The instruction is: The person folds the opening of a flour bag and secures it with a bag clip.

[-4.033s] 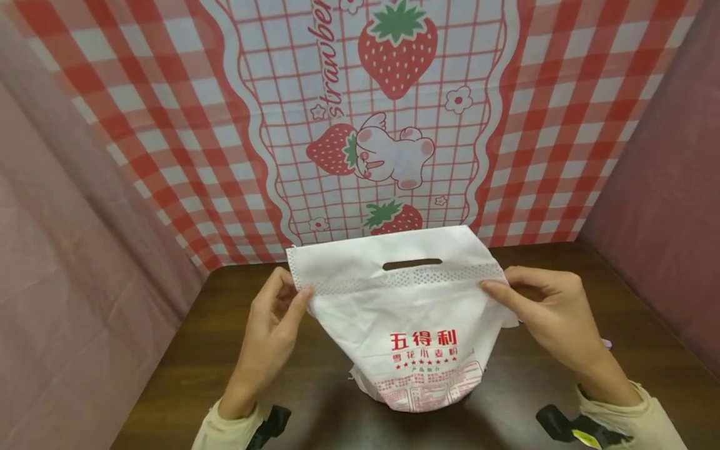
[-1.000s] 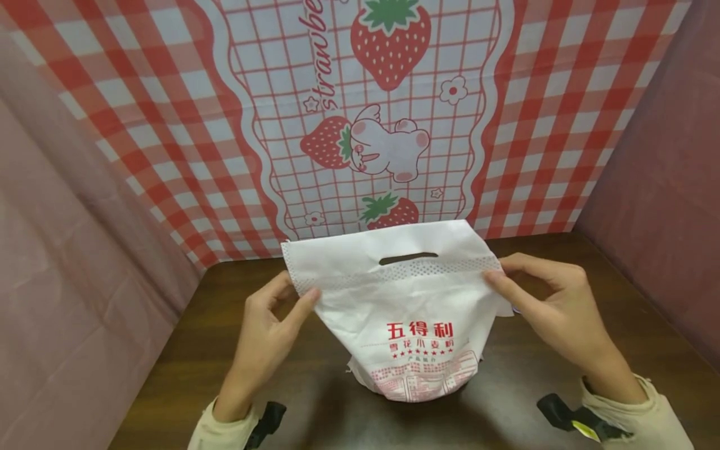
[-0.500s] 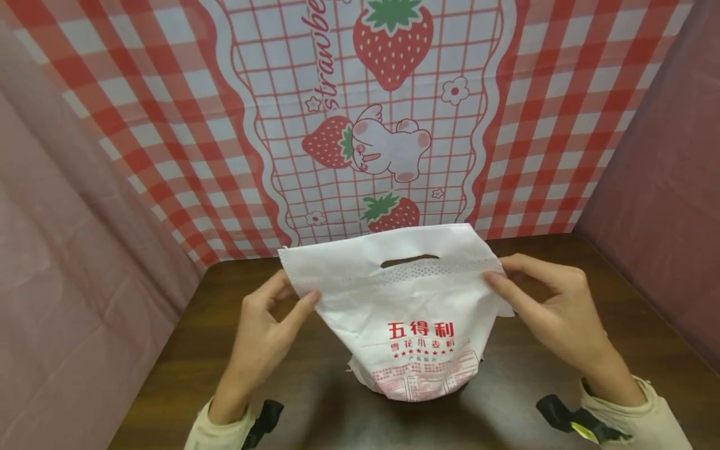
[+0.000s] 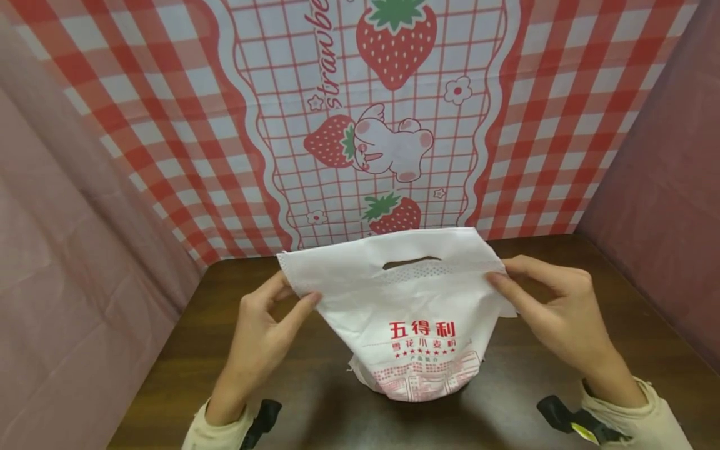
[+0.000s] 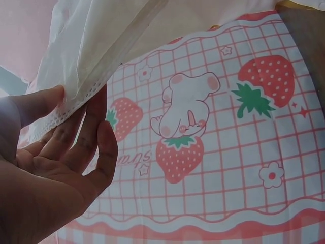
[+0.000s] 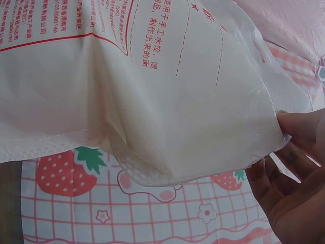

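Observation:
A white cloth-like bag [image 4: 416, 300] with red printed characters and a slot handle stands at the middle of the table in the head view, its upper part spread flat. My left hand [image 4: 264, 331] pinches its left edge just below the top band, thumb in front and fingers behind. At the opposite edge my right hand [image 4: 554, 312] pinches the bag the same way. In the left wrist view the left hand [image 5: 66, 147] holds the dotted seam of the bag [image 5: 96, 46]. The right wrist view shows the right hand [image 6: 294, 162] at a corner of the bag [image 6: 203, 117].
A dark wooden table [image 4: 185, 369] lies under the bag. Behind it hangs a red-and-white checked cloth [image 4: 562, 144] with strawberries and a rabbit. Pink curtains [image 4: 73, 250] close off both sides. Black wrist mounts [image 4: 261, 422] sit at the sleeves.
Both hands keep their hold on the bag. Its top left corner has dipped slightly, and the top band slants a little more. A small pale object at the right, visible earlier, is now hidden.

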`<action>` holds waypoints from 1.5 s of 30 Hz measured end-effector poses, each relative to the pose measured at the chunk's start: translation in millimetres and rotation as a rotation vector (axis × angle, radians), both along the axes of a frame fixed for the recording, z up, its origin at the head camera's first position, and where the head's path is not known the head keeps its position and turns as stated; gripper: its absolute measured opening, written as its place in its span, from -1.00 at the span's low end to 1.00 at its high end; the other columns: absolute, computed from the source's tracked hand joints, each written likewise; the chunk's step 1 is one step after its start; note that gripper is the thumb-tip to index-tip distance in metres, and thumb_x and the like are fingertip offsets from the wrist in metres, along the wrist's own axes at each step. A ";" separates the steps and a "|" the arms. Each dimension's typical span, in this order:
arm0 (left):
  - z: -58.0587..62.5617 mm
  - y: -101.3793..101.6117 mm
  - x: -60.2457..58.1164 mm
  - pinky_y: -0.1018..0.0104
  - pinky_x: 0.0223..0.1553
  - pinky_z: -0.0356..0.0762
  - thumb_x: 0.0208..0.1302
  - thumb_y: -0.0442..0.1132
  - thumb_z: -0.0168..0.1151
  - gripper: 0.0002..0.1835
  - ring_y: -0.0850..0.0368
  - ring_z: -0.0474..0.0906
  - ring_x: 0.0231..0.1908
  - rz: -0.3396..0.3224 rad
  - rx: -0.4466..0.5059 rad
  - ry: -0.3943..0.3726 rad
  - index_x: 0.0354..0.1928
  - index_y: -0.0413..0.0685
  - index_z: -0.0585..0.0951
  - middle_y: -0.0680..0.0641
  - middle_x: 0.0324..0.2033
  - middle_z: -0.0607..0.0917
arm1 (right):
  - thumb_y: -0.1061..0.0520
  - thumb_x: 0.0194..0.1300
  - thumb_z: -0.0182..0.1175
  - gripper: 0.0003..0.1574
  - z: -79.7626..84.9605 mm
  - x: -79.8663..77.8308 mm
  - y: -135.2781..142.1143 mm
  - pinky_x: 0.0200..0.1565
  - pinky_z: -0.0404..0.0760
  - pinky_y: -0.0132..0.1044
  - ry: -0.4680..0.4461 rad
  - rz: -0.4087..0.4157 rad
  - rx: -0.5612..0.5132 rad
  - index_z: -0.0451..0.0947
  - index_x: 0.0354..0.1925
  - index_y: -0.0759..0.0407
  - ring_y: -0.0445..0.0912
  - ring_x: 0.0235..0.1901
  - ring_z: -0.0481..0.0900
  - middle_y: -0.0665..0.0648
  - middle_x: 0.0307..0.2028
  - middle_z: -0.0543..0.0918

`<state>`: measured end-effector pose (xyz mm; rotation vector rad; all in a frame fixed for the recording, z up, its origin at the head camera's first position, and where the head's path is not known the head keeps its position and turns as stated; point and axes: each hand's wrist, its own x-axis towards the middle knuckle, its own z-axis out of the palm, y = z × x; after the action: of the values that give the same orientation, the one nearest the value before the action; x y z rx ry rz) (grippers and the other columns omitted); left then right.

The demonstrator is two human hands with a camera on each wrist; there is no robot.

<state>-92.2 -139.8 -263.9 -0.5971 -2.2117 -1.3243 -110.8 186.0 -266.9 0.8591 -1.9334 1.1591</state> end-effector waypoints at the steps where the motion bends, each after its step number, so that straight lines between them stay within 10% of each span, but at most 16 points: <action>1: 0.1 -0.1 -0.1 0.39 -0.16 0.48 0.03 -0.42 0.27 -0.70 0.18 0.61 -0.25 0.002 -0.004 0.006 -0.13 -0.22 0.56 -0.04 -0.30 0.69 | 0.53 -0.17 0.28 -0.71 -0.3 -0.4 0.2 -0.35 0.41 -0.57 0.005 0.007 -0.002 0.62 -0.38 0.33 -0.26 -0.45 0.51 0.14 -0.45 0.65; 25: 4.0 -2.2 2.7 0.36 -0.24 0.51 0.02 -0.38 0.29 -0.76 0.24 0.60 -0.27 0.014 -0.066 0.002 -0.19 -0.14 0.60 0.02 -0.30 0.68 | 0.50 -0.17 0.30 -0.73 -5.8 -4.1 5.4 -0.33 0.41 -0.58 0.071 0.038 -0.002 0.62 -0.37 0.36 -0.26 -0.43 0.52 0.14 -0.44 0.65; 45: -22.2 -15.8 -13.1 0.39 -0.21 0.49 0.06 -0.22 0.30 -0.69 0.25 0.59 -0.24 0.014 -0.099 0.109 -0.10 0.12 0.57 0.15 -0.26 0.66 | 0.48 -0.11 0.27 -0.78 -2.7 -2.8 2.5 -0.29 0.43 -0.56 0.097 0.082 0.021 0.61 -0.37 0.37 -0.23 -0.42 0.54 0.15 -0.44 0.65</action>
<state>-105.3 -155.6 -286.1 -0.6720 -2.1983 -1.1527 -113.7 188.5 -269.6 0.9961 -1.8497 1.1253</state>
